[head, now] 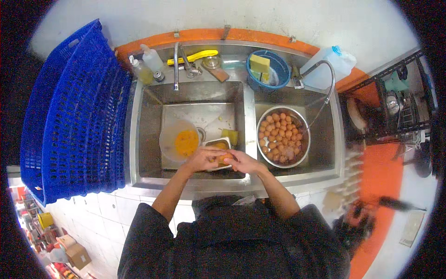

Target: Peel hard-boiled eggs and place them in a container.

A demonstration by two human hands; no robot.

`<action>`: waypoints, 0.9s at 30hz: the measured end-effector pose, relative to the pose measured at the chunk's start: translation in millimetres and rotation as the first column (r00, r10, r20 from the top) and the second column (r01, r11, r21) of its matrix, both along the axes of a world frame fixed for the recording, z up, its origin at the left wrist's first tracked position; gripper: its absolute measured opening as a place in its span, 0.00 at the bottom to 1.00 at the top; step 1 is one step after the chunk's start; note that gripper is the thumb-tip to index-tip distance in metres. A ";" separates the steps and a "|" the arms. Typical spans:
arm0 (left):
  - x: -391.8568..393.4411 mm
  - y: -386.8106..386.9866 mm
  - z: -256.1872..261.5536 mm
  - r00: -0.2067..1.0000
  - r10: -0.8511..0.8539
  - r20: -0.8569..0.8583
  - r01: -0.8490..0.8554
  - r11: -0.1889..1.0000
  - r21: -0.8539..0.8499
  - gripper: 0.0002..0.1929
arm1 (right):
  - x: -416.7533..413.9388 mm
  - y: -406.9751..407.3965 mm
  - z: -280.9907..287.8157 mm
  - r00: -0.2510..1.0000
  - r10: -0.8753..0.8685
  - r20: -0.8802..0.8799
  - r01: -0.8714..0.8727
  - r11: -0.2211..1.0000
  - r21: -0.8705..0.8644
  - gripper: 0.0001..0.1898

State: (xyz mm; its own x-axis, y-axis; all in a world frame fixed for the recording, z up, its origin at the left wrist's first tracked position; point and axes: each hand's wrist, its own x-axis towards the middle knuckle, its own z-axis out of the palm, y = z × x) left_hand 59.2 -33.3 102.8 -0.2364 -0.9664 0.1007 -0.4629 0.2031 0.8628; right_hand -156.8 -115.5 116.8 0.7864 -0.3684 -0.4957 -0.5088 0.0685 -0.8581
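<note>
Both my hands meet above the front of the left sink basin, closed on one orange-brown round item that looks like an egg (225,158). My left hand (204,158) holds its left side and my right hand (245,162) its right side. Below them is a small white-rimmed metal tray (227,140) with something orange-brown in it, partly hidden. Left of the tray, a translucent bowl (169,141) holds an orange-yellow mass (187,143). In the right basin, water runs into a round metal bowl (308,122) filled with several brown eggs (278,132).
Stacked blue plastic crates (75,115) stand left of the sink. Along its back ledge are pump bottles (141,71), a left faucet (176,66), a blue tub (251,78) with sponges, a curved right faucet (331,75) and a plastic jug (322,68). A yellow-green pad (230,136) lies in the left basin.
</note>
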 end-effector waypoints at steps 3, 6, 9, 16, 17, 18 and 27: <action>8.2 -3.8 -3.0 0.993 -0.076 0.088 0.080 0.996 -0.041 0.22 | -1.2 -2.3 1.6 0.998 0.044 0.052 -0.030 0.970 -0.242 0.24; 8.5 -5.6 -2.0 0.988 -0.093 0.127 0.107 0.988 -0.110 0.24 | 3.4 2.8 11.4 0.996 0.084 0.021 -0.056 0.806 -0.590 0.23; -9.2 -8.1 12.9 0.996 -0.019 0.086 0.035 0.982 -0.187 0.26 | 4.0 5.9 12.8 0.999 -0.033 0.026 0.042 0.777 -0.628 0.22; -78.5 7.9 22.0 0.769 0.317 -0.555 -0.137 0.930 0.341 0.31 | -31.3 -12.3 46.8 0.917 -0.391 -0.083 0.357 0.894 -0.271 0.21; -92.9 15.2 22.7 0.766 0.313 -0.561 -0.130 0.931 0.342 0.31 | -44.3 -20.9 41.6 0.861 -0.490 -0.136 0.442 0.853 -0.277 0.22; -109.0 21.6 31.4 0.739 0.214 -0.638 0.063 0.922 0.382 0.33 | -61.5 -29.4 22.9 0.781 -0.622 -0.047 0.598 0.769 -0.226 0.21; -114.6 25.2 59.6 0.955 -0.015 -0.295 0.140 0.903 0.407 0.34 | -89.8 -27.6 20.2 0.875 -0.482 0.046 0.484 0.872 -0.074 0.18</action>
